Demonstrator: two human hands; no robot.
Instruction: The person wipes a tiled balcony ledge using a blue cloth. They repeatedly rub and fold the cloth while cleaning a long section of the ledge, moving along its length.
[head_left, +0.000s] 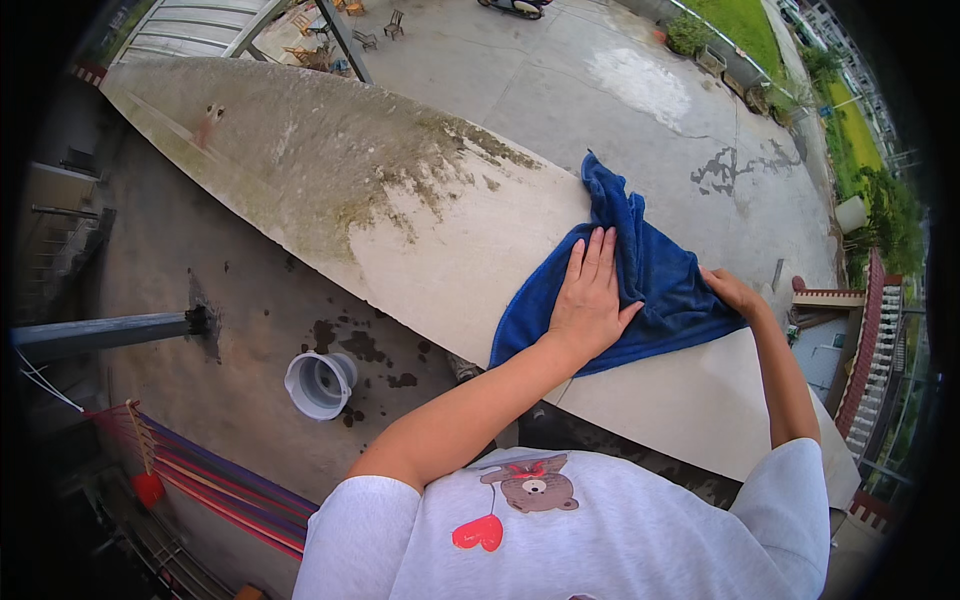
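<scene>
A blue cloth lies bunched and partly spread over a long pale ledge, its upper end reaching over the far edge. My left hand presses flat on the cloth, fingers pointing away from me and thumb out to the side. At the cloth's right end my right hand has hold of its edge, near the far side of the ledge. Around the cloth the ledge surface is pale; further left it carries dark grime and green growth.
Below the ledge's near side, a whitish bucket stands on the concrete floor among wet spots. A striped hammock hangs at lower left, near a metal post. Beyond the ledge lies a concrete yard far below, with chairs and a parked scooter.
</scene>
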